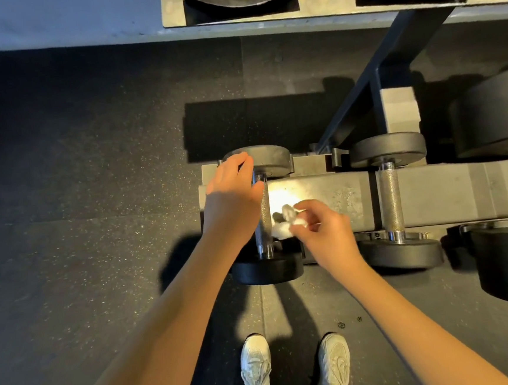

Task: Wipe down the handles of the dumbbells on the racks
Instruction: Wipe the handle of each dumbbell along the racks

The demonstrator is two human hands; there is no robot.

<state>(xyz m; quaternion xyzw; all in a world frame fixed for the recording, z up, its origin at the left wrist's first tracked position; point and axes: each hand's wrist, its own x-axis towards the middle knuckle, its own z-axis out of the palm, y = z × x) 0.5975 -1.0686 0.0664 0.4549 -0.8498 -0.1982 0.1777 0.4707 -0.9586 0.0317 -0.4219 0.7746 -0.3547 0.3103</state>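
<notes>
Landmark: the grey steel lower rack rail (pixel 323 192), running left to right.

The small black round-headed dumbbell (pixel 267 271) lies across the rail's left end, one head on the far side and one on the near side. Its knurled chrome handle (pixel 264 222) spans the rail.

The right grip (pixel 323 229) is over the rail just right of that handle. Its fingers pinch a crumpled white cloth (pixel 283 228), which is against the handle's right side.

The left grip (pixel 232 200) is at the rail's left end with fingers straight and holding nothing. Its fingertips reach the far head and its thumb is beside the handle; contact cannot be confirmed.

A second, similar black dumbbell (pixel 391 198) crosses the rail further right, apart from both grips.

White trainers (pixel 255 364) stand on the speckled black rubber floor (pixel 91 175), nearer than the rail.
</notes>
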